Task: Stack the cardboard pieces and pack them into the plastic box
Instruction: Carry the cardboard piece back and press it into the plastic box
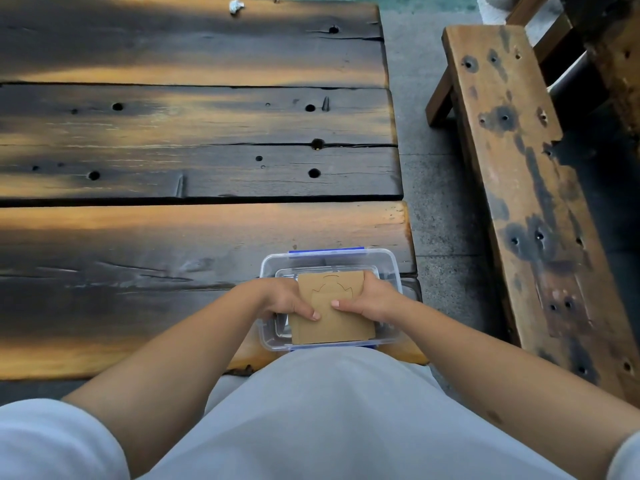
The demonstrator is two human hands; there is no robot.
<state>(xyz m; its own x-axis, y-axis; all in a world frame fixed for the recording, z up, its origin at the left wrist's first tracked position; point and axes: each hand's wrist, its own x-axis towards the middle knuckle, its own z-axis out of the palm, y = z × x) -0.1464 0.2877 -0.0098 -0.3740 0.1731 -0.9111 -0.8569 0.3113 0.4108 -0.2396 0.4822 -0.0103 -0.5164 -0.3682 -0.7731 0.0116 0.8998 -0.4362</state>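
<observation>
Both hands hold the cardboard (331, 308) over the box (389, 263). The left hand (284, 299) grips the left edge of the cardboard, thumb lying flat on its top face and the other fingers curled under the edge out of sight. The right hand (372, 301) grips the right edge in the same way: thumb on top, pointing inward, remaining fingers wrapped round the side. The two thumb tips sit near each other on the top face but do not touch.

The cardboard is brown and roughly rectangular, with a faint cut or scored outline on its upper face. Whether it is one piece or a stack cannot be told from this view. It lies within the outline of the box opening; whether it rests on the box floor or is held above it cannot be told.

The box is clear plastic with blue clips at its far and near rims. It stands at the near right corner of the surface (173, 237), a top of dark wooden planks. A wooden bench (512, 168) stands to the right, on the floor (433, 168). A small white scrap (236, 5) lies at the far edge of the surface.
</observation>
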